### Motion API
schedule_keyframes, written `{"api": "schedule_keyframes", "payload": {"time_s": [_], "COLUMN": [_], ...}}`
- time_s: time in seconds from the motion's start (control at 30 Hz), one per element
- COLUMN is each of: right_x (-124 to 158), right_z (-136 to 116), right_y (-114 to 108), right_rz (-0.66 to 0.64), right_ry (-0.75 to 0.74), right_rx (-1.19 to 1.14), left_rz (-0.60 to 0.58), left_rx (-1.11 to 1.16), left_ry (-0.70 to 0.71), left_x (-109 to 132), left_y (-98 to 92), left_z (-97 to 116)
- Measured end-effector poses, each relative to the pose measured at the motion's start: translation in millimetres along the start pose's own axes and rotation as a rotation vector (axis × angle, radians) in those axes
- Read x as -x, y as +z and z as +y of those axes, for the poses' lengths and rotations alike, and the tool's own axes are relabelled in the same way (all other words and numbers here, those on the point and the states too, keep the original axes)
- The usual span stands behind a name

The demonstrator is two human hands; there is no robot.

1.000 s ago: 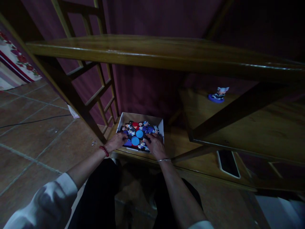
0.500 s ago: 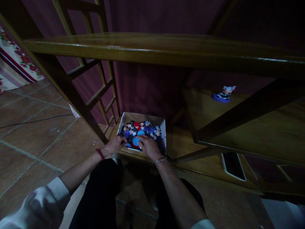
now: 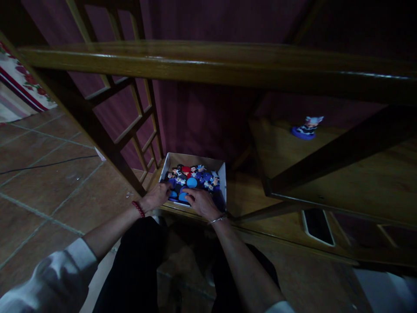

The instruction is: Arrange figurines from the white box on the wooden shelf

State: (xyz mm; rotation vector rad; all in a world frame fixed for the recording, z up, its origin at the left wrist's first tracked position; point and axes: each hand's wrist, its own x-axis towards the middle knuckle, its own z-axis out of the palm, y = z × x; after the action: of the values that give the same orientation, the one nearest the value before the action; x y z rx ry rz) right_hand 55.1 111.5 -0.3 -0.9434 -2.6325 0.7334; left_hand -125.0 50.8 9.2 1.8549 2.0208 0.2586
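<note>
An open white cardboard box [image 3: 223, 182] stands on the low wooden shelf, filled with small figurines [image 3: 186, 171], several with round blue or purple bases. My left hand [image 3: 159, 195], with a red bead bracelet, reaches over the box's near left corner. Its fingers are curled in beside a blue base; what lies between them is hidden. My right hand [image 3: 202, 202], with a silver bangle, reaches over the front wall. Its thumb and fingers close on a figurine with a round blue base [image 3: 183, 197], near the front of the box.
A wooden beam [image 3: 208, 65] crosses above the box, and a lattice panel [image 3: 140, 117] rises at its left. One figurine [image 3: 307, 128] on a purple base stands on a shelf at the right. A phone [image 3: 317, 227] lies on the lower shelf. A cable [image 3: 48, 165] crosses the tiled floor.
My right hand has moved slightly left and toward me with the blue-based figurine. The left hand's fingers have shifted up a little, showing a blue base beneath. The view has shifted slightly.
</note>
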Motion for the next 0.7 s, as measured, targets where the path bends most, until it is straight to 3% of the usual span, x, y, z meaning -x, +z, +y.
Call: {"api": "schedule_keyframes", "payload": {"time_s": [0.13, 0.33, 0.57, 0.7], "right_x": [2, 5, 2, -1], "right_z": [-3, -1, 10, 17], "right_y": [-5, -6, -9, -11], "right_rz": [-0.009, 0.003, 0.249, 0.291], "right_ry": [0.004, -0.005, 0.17, 0.256], "right_rx": [-0.035, -0.113, -0.099, -0.002], "left_rz": [0.068, 0.076, 0.143, 0.153], "left_rx": [0.023, -0.033, -0.037, 0.022], "left_ry": [-0.066, -0.119, -0.179, -0.187], "left_x": [-10, -30, -38, -37], "left_y": [-1.4, 3.0, 5.9, 4.3], "left_z": [5, 13, 17, 15]}}
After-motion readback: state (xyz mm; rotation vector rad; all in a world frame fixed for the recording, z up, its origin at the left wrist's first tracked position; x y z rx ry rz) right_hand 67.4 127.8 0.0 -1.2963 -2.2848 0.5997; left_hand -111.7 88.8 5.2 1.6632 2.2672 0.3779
